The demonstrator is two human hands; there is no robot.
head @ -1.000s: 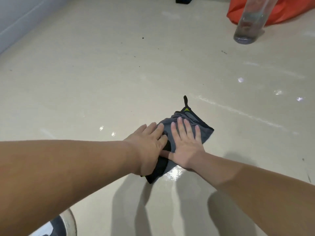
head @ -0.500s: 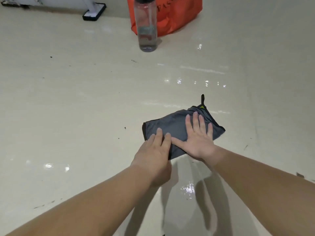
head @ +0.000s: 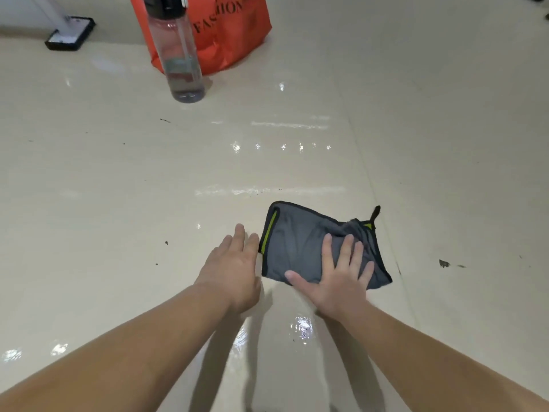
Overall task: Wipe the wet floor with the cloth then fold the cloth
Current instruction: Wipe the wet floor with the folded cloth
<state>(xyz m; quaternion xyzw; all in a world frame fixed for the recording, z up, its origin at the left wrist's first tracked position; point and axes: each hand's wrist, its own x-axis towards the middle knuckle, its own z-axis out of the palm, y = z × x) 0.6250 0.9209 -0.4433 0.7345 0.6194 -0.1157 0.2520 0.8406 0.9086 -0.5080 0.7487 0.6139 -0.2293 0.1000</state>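
1. The right grip (head: 338, 275), a bare hand, lies flat and wide with its fingers spread, pressing the near right part of the cloth (head: 297, 242) and holding nothing in a curl.
2. The left grip (head: 231, 272) is also wide, fingers straight and together, palm down just beside the cloth's left edge. Whether its fingertips touch the cloth cannot be told.
3. The cloth is grey with black binding and a lime strip (head: 269, 233) along its left side. It lies folded flat on the floor (head: 118, 188), bunched at the far right corner, where a black loop (head: 375, 212) sticks out.
4. A shiny wet patch (head: 301, 325) sits on the floor between the two forearms, nearer the person than the cloth. Thin wet streaks gleam beyond the cloth.
5. Dark specks dot the floor; a larger one (head: 444, 263) lies to the right of the cloth.
6. Towards the floor's far edge stands a clear bottle (head: 181, 55) with a black cap, upright, in front of an orange bag (head: 231, 31).
7. In the far left corner sits a black-rimmed base (head: 69, 34).
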